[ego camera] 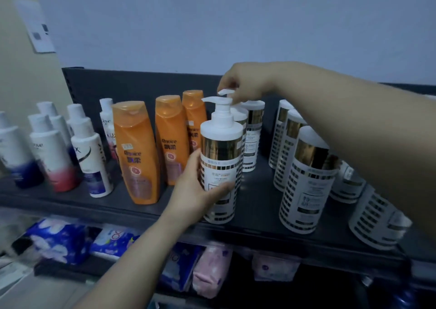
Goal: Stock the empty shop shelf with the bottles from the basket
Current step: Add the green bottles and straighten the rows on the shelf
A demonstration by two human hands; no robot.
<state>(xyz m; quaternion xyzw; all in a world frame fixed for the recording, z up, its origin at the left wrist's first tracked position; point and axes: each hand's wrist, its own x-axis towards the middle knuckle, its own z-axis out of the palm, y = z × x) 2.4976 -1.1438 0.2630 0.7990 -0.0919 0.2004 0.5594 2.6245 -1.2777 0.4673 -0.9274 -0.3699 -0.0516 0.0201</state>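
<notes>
The dark matte shelf point(259, 190) carries smooth plastic bottles. Near its front edge stands a white cylindrical pump bottle point(220, 148) with a glossy gold band and a chequered label (upright, long axis vertical, spout pointing left). The left hand point(195, 190) curls round its lower body. The right hand point(245, 82) pinches the spout of the rear pump bottle point(240, 116) just behind. Flattened, curved orange bottles point(135, 153) stand further left.
</notes>
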